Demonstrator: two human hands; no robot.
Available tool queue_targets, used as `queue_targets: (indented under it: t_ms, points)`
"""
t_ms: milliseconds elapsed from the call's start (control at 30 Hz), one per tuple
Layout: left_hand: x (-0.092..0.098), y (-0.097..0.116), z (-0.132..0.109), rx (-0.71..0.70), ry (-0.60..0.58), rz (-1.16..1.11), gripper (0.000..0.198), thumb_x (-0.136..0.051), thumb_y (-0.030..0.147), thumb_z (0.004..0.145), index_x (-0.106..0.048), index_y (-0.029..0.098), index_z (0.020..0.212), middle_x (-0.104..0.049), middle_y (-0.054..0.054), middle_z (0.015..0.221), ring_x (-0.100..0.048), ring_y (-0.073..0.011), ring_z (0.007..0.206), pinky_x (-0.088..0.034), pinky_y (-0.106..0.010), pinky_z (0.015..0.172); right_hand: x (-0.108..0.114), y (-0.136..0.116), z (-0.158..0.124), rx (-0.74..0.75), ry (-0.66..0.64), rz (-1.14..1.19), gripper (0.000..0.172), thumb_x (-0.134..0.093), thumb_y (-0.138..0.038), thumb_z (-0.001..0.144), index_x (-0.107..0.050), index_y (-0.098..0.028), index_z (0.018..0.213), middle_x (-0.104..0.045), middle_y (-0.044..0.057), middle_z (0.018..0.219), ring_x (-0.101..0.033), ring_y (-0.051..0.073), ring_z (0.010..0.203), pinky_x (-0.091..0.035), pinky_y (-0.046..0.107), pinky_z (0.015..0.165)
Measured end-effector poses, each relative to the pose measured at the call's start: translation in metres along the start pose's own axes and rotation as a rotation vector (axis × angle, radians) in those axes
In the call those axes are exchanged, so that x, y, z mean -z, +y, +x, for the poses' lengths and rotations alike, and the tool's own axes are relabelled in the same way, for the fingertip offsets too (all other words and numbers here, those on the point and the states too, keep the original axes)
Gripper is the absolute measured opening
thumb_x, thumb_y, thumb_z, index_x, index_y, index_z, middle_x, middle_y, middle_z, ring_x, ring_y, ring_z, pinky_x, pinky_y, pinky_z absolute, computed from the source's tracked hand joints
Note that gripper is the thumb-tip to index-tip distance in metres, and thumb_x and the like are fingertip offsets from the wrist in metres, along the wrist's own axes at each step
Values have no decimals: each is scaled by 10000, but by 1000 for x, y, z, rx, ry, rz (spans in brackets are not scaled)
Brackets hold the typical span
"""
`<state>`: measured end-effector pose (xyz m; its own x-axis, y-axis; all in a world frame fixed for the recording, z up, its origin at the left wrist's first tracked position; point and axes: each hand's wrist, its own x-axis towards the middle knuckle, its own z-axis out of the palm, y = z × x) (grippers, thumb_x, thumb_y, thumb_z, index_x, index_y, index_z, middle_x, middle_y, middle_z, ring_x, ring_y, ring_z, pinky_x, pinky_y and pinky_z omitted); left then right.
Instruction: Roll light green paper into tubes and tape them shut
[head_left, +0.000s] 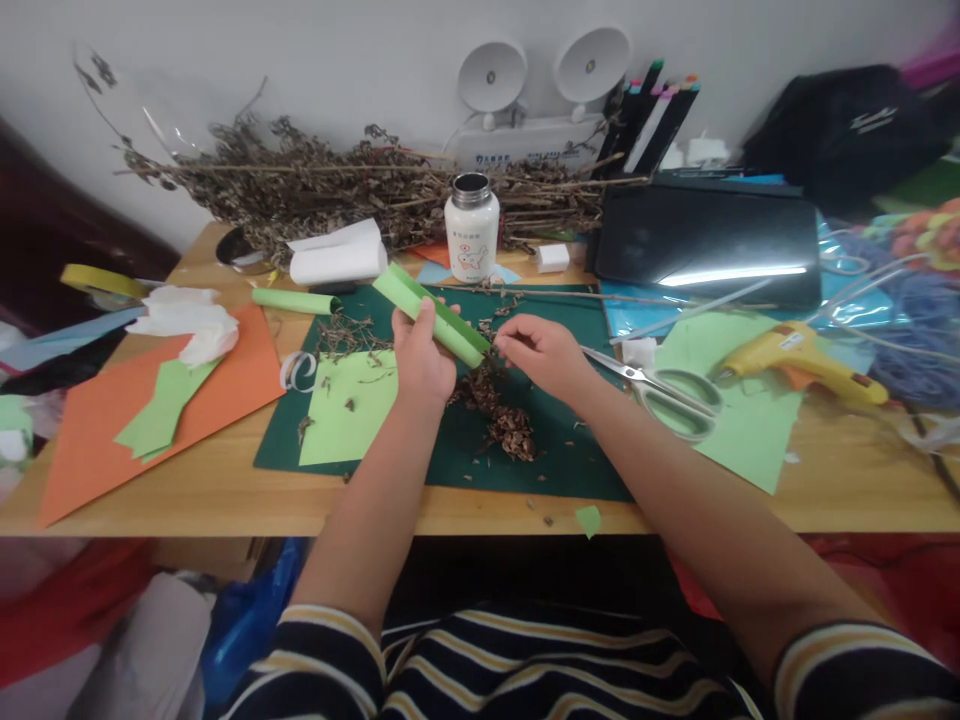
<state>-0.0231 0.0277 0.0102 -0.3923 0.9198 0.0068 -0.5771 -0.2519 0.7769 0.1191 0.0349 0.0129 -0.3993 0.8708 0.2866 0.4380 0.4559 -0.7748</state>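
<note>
While the left hand (424, 360) clutched the tube (459, 340), the right hand (546, 352) hovered close!
The right's grip? Couldn't tell.

You hold a light green paper sheet (459, 340) in your left hand (424, 355), curled lengthwise into a trough with its inner face partly exposed. Its long axis slants from upper left to lower right; the lower end sits just beside the fingertips of your right hand (544, 350). Below that end, a pile of dried leaves (511, 430), brown, crumpled and loose, lies on the dark green mat (459, 455), with small fragments scattered around it.
</note>
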Motion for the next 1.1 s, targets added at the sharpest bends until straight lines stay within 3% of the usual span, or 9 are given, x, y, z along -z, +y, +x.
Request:
queue_targets:
  t_ms: [167, 233, 400, 467, 633, 833, 967, 1100]
  points:
    - [0, 0, -1, 9, -32, 11, 234, -619, 327, 710, -424, 240, 806, -525, 41, 763, -597, -117, 680, -490, -295, 699, 10, -3, -8, 58, -199, -221, 354, -494, -364, 761, -419, -180, 469, -415, -24, 472, -362, 98, 483, -231, 232, 486]
    - [0, -2, -2, 32, -50, 25, 237, -630, 333, 710, -435, 247, 814, -541, 44, 770, -612, -125, 694, -497, -292, 704, 11, -3, -10, 58, -205, -302, 410, -509, -386, 752, -360, -180, 430, -390, -19, 463, -345, 104, 485, -196, 244, 485]
    - [-1, -5, -5, 16, -90, 93, 277, -628, 409, 713, -451, 245, 849, -599, 30, 742, -640, -144, 713, -510, -282, 710, 11, 4, -12, 33, -107, -241, 190, -514, -287, 741, -479, -182, 586, -518, 0, 615, -445, 115, 579, -301, 236, 539]
    - [0, -6, -7, -25, -139, 139, 314, -617, 462, 707, -458, 242, 863, -620, 24, 750, -637, -132, 643, -516, -268, 652, 11, 6, -14, 8, -79, -159, 131, -495, -300, 753, -507, -178, 704, -551, 5, 689, -460, 105, 570, -336, 230, 534]
    - [-1, -9, -15, -88, -228, 228, 373, -549, 541, 725, -470, 244, 937, -644, 25, 737, -608, -104, 529, -501, -232, 527, 4, 6, -17, -90, -142, 322, 230, -483, -372, 771, -488, -177, 893, -555, 3, 763, -488, 94, 553, -407, 245, 535]
    - [-8, -5, -23, -24, -242, 184, 321, -591, 397, 734, -484, 232, 987, -663, 12, 761, -622, -115, 574, -515, -243, 548, -2, -1, -18, -192, -143, 547, 167, -484, -298, 774, -455, -199, 906, -520, -38, 667, -495, 81, 520, -431, 229, 509]
    - [-11, -4, -25, -8, -210, 170, 339, -611, 316, 708, -480, 225, 1007, -671, 13, 748, -629, -122, 588, -525, -257, 573, -3, 2, -17, -203, -125, 663, 198, -517, -258, 746, -466, -209, 931, -568, -15, 765, -539, 92, 627, -472, 239, 567]
    - [-12, -6, -29, -52, -209, 215, 307, -615, 356, 711, -506, 213, 960, -684, -4, 774, -645, -139, 672, -531, -275, 642, -8, 5, -17, -210, -118, 816, 204, -541, -254, 729, -463, -217, 914, -591, -5, 818, -575, 108, 728, -505, 262, 628]
